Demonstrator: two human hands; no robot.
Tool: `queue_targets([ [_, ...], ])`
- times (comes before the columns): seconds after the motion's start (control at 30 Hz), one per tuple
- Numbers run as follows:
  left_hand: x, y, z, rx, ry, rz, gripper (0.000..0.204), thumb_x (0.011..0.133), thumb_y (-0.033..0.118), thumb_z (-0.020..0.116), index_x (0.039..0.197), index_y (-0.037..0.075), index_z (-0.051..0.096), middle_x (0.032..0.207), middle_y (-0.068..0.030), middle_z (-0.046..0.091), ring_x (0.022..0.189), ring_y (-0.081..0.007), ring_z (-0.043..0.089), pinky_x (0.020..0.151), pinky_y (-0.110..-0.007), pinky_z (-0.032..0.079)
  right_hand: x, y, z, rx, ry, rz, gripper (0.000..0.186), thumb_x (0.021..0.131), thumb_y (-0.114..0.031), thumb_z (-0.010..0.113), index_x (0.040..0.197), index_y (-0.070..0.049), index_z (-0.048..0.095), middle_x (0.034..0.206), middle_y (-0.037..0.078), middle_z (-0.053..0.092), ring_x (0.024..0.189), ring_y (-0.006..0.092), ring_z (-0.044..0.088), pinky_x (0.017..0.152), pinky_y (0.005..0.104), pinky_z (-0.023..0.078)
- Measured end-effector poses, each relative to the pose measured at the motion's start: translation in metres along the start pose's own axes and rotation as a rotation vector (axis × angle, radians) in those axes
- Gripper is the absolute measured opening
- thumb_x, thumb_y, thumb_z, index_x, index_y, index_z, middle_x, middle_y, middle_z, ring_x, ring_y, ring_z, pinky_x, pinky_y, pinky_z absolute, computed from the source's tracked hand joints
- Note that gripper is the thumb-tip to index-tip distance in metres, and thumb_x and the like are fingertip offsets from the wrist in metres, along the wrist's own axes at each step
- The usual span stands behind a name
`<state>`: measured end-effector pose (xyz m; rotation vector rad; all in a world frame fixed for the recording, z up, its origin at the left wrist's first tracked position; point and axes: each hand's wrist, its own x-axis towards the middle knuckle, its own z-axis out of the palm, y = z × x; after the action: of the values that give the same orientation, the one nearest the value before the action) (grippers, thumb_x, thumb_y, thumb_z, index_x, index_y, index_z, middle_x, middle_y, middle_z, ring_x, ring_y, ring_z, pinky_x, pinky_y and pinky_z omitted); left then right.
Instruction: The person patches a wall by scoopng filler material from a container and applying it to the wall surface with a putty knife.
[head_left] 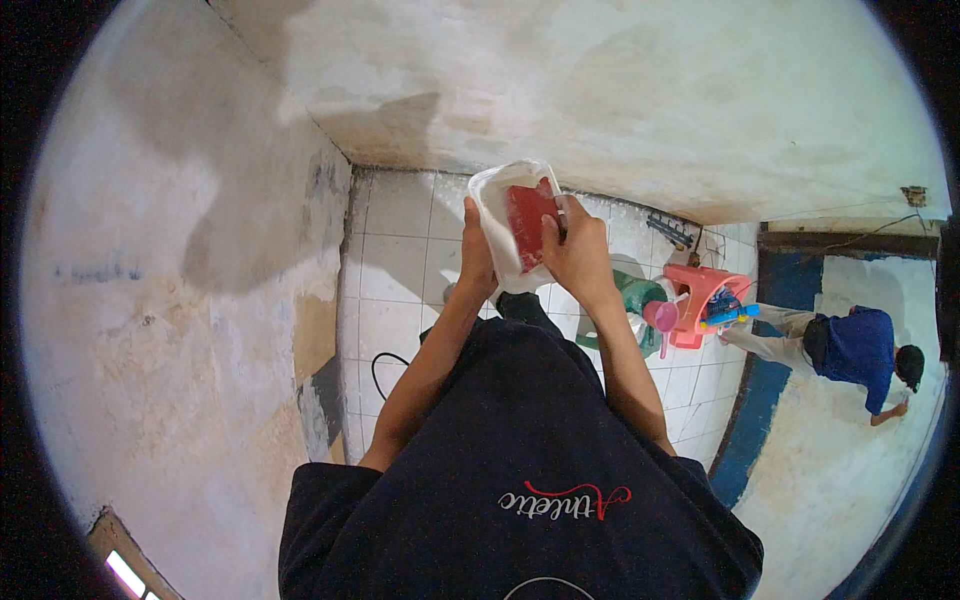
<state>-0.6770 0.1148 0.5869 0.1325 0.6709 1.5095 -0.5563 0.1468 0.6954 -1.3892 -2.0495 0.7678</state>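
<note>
My left hand [478, 258] grips the side of a white, roughly rectangular tub [490, 212] with a smeared rim, held out in front of my chest. A flat red putty spreader [530, 222] with whitish residue on it is in my right hand [582, 252], thumb on its face and the other fingers behind. The spreader lies across the tub's opening, partly inside it. Most of the tub's contents are hidden behind the spreader and the wall of the tub.
A pink-red plastic stool [695, 280] stands to the right, with a blue and yellow tool [732, 316] on it. Beside it are a green container [636, 292] and a pink dipper [662, 317]. Patchy walls [620, 110] border the tiled floor [395, 268]. A co-worker [848, 340] is at the far right.
</note>
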Motion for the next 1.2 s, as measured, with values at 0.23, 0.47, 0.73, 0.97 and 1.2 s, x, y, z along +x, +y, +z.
queue_targets([
  [0.23,-0.001,-0.002,0.002,0.024,0.062,-0.020,0.077,0.099,0.065,0.023,0.145,0.005,0.035,0.134,-0.0174,0.052,0.119,-0.0290,0.057,0.101,-0.041,0.048,0.005,-0.015,-0.026,-0.205,0.030,0.016,0.015,0.086,-0.004,0.058,0.096,0.007,0.057,0.068,0.029,0.061,0.065,0.0467,0.062,0.056,0.0490,0.048],
  [0.47,-0.002,-0.004,-0.003,0.094,0.080,-0.025,0.076,0.099,0.065,0.025,0.143,0.004,0.037,0.133,-0.0169,0.053,0.118,-0.0288,0.057,0.099,-0.041,0.049,0.003,0.010,-0.007,-0.184,0.037,-0.005,0.015,0.085,-0.002,0.057,0.096,0.007,0.056,0.068,0.029,0.060,0.064,0.0474,0.061,0.056,0.0499,0.048],
  [0.73,-0.003,-0.011,-0.004,-0.058,-0.014,-0.081,0.073,0.100,0.062,0.021,0.142,0.004,0.038,0.133,-0.0172,0.054,0.120,-0.0287,0.056,0.101,-0.041,0.048,0.001,0.010,0.004,-0.127,-0.004,0.014,0.015,0.083,-0.002,0.059,0.096,0.006,0.058,0.071,0.029,0.062,0.067,0.0473,0.062,0.058,0.0493,0.049],
  [0.97,-0.001,-0.012,-0.010,0.010,-0.067,-0.049,0.075,0.100,0.063,0.020,0.142,0.003,0.038,0.133,-0.0178,0.053,0.119,-0.0291,0.057,0.101,-0.042,0.049,-0.001,0.000,0.000,-0.084,-0.065,-0.011,0.016,0.083,-0.001,0.059,0.097,0.005,0.059,0.071,0.029,0.062,0.065,0.0457,0.062,0.057,0.0471,0.049],
  [1.2,-0.001,-0.009,-0.004,-0.023,-0.050,-0.046,0.076,0.100,0.063,0.020,0.141,0.003,0.039,0.130,-0.0183,0.055,0.118,-0.0292,0.058,0.100,-0.041,0.050,-0.001,-0.014,-0.005,-0.179,0.017,0.016,0.015,0.083,-0.001,0.059,0.096,0.006,0.059,0.067,0.028,0.060,0.061,0.0457,0.061,0.055,0.0479,0.048],
])
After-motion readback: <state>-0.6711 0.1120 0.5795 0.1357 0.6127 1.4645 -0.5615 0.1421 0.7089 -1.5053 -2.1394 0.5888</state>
